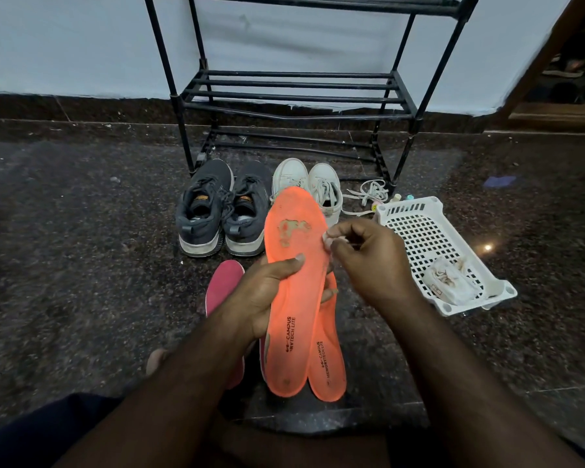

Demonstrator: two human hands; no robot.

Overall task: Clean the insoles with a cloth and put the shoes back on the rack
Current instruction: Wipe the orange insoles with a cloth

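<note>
the left hand (267,292) grips a worn orange insole (296,292) above the floor while the right hand (365,261) pinches a small white cloth (328,243) at its edge, so cleaning is underway and wiping the scuffed forefoot patch likely comes next.

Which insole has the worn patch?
The orange insole gripped by the left hand; its forefoot is scuffed. The second orange insole behind and the pink insole show none.

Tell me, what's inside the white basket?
In the white basket lies a crumpled, stained white packet or cloth, at the near end. The rest shows only the holey bottom. What is under or inside that bundle is hidden.
</note>
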